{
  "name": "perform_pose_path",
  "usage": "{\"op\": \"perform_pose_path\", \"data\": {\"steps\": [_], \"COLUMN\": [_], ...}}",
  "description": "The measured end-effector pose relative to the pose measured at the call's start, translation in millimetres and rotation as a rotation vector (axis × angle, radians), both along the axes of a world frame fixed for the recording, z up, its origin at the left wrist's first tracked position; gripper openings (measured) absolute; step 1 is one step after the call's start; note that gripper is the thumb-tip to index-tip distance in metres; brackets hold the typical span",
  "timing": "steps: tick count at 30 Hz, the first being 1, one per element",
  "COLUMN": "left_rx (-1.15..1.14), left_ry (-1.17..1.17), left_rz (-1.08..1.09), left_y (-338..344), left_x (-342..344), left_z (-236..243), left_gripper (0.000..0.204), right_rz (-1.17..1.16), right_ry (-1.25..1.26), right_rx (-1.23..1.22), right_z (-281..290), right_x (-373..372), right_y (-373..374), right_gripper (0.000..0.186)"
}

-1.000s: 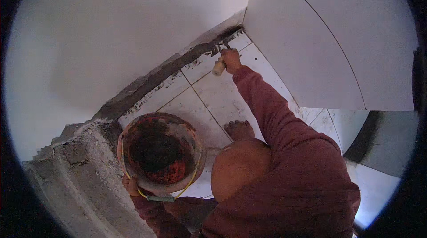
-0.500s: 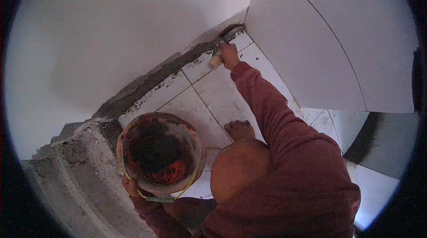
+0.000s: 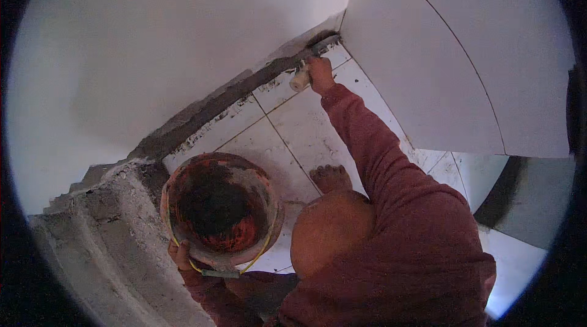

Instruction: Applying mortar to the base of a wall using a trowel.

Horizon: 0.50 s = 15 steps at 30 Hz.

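Observation:
My right hand point(image 3: 321, 74) is closed round the pale handle of a trowel point(image 3: 299, 81). The trowel's blade lies at the far corner, against the dark mortar strip point(image 3: 211, 111) along the foot of the wall. Close to me on the left stands a round bucket point(image 3: 261, 189), its inside smeared dark grey and orange-red. My left hand point(image 3: 180, 256) grips the bucket's near left rim, beside the yellow wire handle with its grey grip. Its fingers are partly hidden behind the rim.
White floor tiles point(image 3: 299, 125) are spotted with mortar. My bare foot point(image 3: 330, 178) and bent knee point(image 3: 330, 229) are right of the bucket. Rough concrete steps point(image 3: 107, 241) stand at the left. A pale panel point(image 3: 422, 64) rises at the right, meeting the wall at the corner.
My right hand has shifted slightly toward the corner with the trowel, and more of the blade shows. My left hand and the bucket stay in place.

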State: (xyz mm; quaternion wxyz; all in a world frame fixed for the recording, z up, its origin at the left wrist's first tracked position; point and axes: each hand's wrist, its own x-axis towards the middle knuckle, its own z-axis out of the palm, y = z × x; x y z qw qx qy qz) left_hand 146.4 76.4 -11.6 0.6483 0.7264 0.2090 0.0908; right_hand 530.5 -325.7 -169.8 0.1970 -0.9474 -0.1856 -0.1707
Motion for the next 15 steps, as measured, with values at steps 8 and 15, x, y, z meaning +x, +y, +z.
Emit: {"op": "perform_pose_path", "data": {"steps": [8,15], "left_rx": [-0.099,-0.065], "left_ry": [-0.006,0.039], "left_rz": [0.113,0.025], "left_y": [13.4,1.5], "left_x": [-14.8,7.9], "left_z": [-20.1,-9.5], "left_gripper": [0.019,0.020], "right_rz": [-0.048,-0.125], "right_ry": [0.237,0.330], "right_rx": [0.996,0.787], "right_z": [-98.6,-66.6], "right_x": [-48.2,-8.7], "right_y": [22.5,25.3], "right_gripper": [0.028,0.024]}}
